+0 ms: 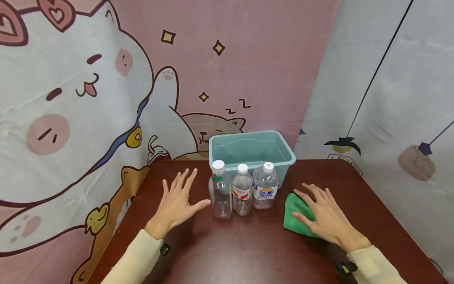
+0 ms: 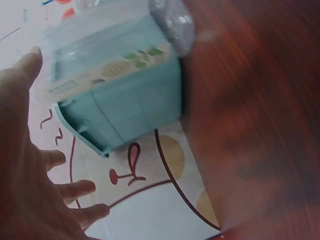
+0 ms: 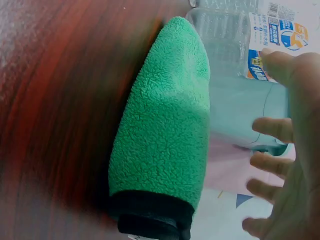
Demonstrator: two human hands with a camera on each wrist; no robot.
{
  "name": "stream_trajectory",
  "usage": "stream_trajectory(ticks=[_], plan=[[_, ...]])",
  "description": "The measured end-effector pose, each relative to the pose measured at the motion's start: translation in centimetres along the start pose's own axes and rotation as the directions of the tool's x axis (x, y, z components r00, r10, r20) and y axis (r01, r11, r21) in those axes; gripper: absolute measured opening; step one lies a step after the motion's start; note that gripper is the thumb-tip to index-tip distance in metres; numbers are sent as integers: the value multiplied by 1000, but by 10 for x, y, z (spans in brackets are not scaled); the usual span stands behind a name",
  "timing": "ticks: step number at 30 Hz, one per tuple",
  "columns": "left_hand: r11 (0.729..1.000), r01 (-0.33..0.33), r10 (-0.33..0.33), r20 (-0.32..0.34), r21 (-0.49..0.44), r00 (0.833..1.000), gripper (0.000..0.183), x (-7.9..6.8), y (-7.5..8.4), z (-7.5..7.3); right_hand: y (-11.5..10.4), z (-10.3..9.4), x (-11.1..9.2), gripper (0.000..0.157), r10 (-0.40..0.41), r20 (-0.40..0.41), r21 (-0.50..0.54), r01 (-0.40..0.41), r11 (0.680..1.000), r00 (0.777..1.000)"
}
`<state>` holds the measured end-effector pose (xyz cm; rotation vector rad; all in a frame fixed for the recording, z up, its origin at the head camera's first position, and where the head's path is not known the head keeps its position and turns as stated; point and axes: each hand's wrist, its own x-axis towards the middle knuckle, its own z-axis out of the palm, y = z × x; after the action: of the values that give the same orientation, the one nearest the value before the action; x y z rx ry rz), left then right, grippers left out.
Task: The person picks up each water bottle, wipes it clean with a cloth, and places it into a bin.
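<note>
Three clear plastic bottles with white caps stand upright in a row: a tall left bottle (image 1: 222, 199), a middle bottle (image 1: 242, 203) with a red and white label, and a right bottle (image 1: 265, 189) with a blue and orange label. My left hand (image 1: 178, 203) is held left of the tall bottle, fingers spread, holding nothing. Over the right part of a folded green cloth (image 1: 296, 219) my right hand (image 1: 324, 215) hovers with its fingers spread. The right wrist view shows the cloth (image 3: 160, 120) with its dark edging, apart from the fingers.
Behind the bottles a light blue-green plastic bin (image 1: 287, 163) stands at the back of the dark red-brown table (image 1: 241, 252). A printed cartoon cloth backdrop (image 1: 255, 71) hangs right behind the table's back edge.
</note>
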<state>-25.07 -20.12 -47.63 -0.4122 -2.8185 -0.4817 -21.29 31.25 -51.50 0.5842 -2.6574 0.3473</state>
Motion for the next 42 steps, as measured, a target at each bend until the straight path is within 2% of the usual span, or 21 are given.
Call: stream_trajectory(ticks=[6, 14, 19, 27, 35, 42], plan=[[994, -58, 54, -51, -95, 997, 117, 8, 18, -5, 0, 5, -1, 60, -66, 35, -22, 67, 998, 997], [969, -132, 105, -137, -207, 985, 112, 19, 40, -10, 1, 9, 0, 55, -36, 147, -33, 41, 999, 989], [956, -197, 153, -201, -219, 968, 109, 25, 52, -14, 3, 15, -1, 57, -13, 201, -14, 16, 1000, 980], [943, -246, 188, -248, -225, 950, 101, 31, 62, -13, 5, 17, 2, 61, 18, 275, 7, -21, 1000, 961], [925, -301, 228, -297, -231, 927, 90, 38, 61, -10, 9, 22, 4, 69, 3, 249, 37, -12, 999, 969], [895, -326, 239, -291, -303, 927, 84, 45, 60, -8, 8, 29, 6, 50, -35, 207, 21, 32, 999, 978]])
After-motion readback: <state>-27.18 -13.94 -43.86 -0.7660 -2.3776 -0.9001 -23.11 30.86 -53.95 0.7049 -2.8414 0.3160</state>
